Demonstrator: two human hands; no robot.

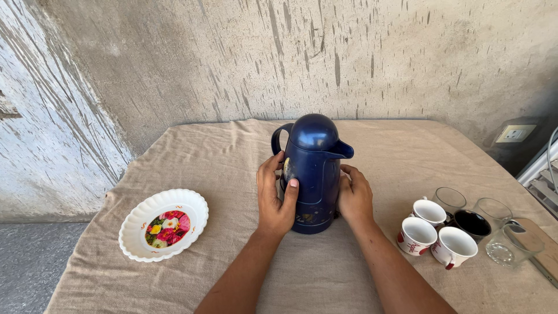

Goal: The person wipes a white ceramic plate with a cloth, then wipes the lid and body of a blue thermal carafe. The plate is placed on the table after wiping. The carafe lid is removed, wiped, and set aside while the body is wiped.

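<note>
Both forearms come up from the bottom of the head view, and each hand is wrapped around the blue flask (314,174) in the middle of the counter (232,151). Left hand (275,195) is grasping the side below the handle, thumb across the front. Right hand (354,196) is pressed flat on the other side, fingers curled round the back. So it's a two-handed hold, nothing loose.

Flask stands upright on the beige cloth, base down, lid on, spout pointing right. It doesn't look lifted or tilted yet, so I'd say I'm right at the start: gripped, but nothing poured or moved that I can see.

Off to my right sit three white cups (437,231) bunched together, with a dark cup (472,222) touching them and some clear glasses (491,212) just behind. The white ones look empty from here. Well apart on my left there's a white scalloped plate (164,224) with a flower print, nothing on it. Rough concrete wall behind, and a socket (514,133) low on the right.
</note>
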